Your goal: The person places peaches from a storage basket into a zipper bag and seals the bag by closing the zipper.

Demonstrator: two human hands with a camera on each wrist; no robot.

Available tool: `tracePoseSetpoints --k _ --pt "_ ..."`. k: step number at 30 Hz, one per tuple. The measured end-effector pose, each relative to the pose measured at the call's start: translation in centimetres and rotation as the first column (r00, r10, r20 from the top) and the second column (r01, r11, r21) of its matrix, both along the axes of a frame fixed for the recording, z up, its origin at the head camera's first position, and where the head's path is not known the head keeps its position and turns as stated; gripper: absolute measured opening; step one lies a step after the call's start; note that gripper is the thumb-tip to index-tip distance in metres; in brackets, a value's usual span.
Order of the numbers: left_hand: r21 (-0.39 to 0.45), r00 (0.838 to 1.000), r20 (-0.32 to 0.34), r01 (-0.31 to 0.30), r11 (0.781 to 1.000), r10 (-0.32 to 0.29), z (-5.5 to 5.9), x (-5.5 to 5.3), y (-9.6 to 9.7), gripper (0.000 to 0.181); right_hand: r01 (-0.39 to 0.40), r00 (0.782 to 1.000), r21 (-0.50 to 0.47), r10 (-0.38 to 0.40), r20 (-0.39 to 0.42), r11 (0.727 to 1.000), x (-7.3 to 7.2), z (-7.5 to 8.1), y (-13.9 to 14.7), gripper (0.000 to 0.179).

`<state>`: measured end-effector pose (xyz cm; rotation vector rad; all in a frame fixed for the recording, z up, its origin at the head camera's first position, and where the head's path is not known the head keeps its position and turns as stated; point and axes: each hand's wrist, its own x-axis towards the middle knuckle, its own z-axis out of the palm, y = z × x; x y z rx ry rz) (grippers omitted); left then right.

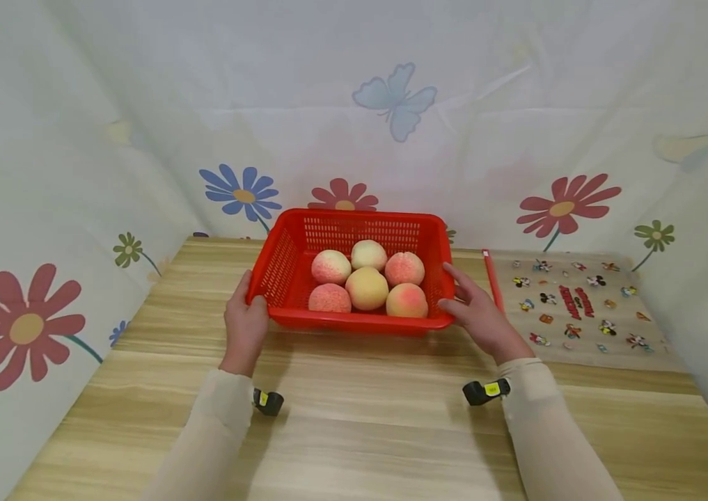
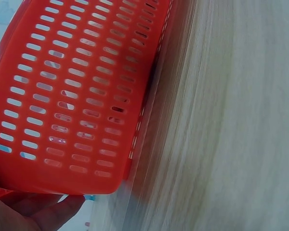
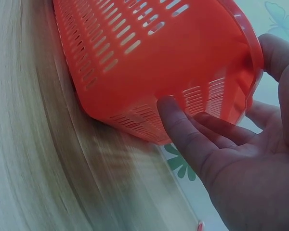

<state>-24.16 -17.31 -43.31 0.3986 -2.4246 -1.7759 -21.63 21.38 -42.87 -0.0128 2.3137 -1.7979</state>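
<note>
Toward the far side of the wooden table, a red basket stands between the two hands, near the patterned cloth that hangs behind. Six peaches lie in it in one layer, gathered in the middle and toward the near wall.

The left hand grips the left end by the near corner, thumb at the rim and fingers bent round the outside. The right hand holds the right end more loosely: its thumb rests on the rim, while the fingers, only half curled, reach under the rim along the end wall.

The step in hand looks like steadying or shifting the filled basket; whether its base bears fully on the table, I cannot tell. The next move probably calls for even pressure at both ends and a level rim, since round peaches could roll to one side. A fuller grip on the right would help if the weight is to be lifted.

To the right, a printed bag lies flat, its red strip just beside the right hand. It would hinder a slide that way; the cloth limits room behind, while the near side looks freer.
</note>
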Motion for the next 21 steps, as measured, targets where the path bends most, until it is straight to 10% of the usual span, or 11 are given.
tracePoseSetpoints --k 21 --pt "-0.028 0.999 -0.037 -0.012 1.000 0.011 -0.18 0.01 0.15 0.059 0.022 0.999 0.144 -0.015 -0.048 0.989 0.43 0.67 0.55 0.066"
